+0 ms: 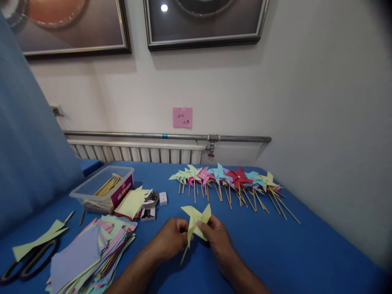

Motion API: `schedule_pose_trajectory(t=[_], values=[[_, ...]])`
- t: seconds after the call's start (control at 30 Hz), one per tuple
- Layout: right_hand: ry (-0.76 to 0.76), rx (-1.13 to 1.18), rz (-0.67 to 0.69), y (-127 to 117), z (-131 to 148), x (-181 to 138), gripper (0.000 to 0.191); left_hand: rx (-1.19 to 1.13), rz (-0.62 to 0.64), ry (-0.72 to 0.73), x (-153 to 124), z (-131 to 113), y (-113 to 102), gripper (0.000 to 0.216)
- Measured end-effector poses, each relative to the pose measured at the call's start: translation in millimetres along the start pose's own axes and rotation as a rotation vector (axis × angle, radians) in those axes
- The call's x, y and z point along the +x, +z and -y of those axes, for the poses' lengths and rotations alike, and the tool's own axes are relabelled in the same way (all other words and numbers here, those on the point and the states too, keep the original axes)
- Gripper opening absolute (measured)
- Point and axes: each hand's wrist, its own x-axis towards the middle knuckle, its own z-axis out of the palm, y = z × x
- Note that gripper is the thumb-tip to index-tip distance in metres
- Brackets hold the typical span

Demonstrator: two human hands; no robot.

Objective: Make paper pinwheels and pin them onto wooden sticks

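A pale yellow paper pinwheel (193, 216) on a thin wooden stick (184, 255) is held up over the blue table, with a small pin at its centre. My right hand (221, 241) grips the pinwheel, its thumb pressed near the pin and its fingers behind the paper. At the pinwheel's left side, my left hand (173, 239) is closed with curled fingers around the upper stick, partly hidden behind the paper blade. Just left of my hands are small open boxes of pins (148, 213) and a small white box (163, 199).
Finished pinwheels (219, 173) in several colours lie in a row at the back right. A clear plastic box (88, 192) holds wooden sticks. Yellow cut sheets (132, 203), a stack of coloured paper (76, 255) and scissors (41, 255) lie left. A blue curtain (27, 122) hangs there.
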Motion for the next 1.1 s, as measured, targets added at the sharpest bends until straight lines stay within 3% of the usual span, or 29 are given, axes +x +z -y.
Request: schedule_pose_trajectory(t=[0.3, 0.6, 0.9, 0.97, 1.1], values=[[0.042, -0.090, 0.044, -5.4, 6.9, 0.4, 0.047, -0.017, 0.051, -0.086, -3.0, -9.7, 0.1, 0.026], [0.032, -0.066, 0.088, -4.6, 10.9, -2.1, 0.047, -0.024, 0.096, -0.102, -0.7, -4.4, -5.2, 0.026], [-0.011, 0.045, -0.182, -5.6, 10.1, 5.0, 0.058, -0.222, -0.088, -0.050, 5.3, -10.4, -8.7, 0.026], [0.032, -0.053, -0.126, -3.6, 4.9, 3.3, 0.051, -0.265, -0.124, -0.027, 4.2, -14.1, -9.2, 0.030], [0.007, -0.355, 0.127, 4.3, 2.0, -8.9, 0.031, -0.276, -0.128, 0.015, 1.3, -19.4, -9.7, 0.037]])
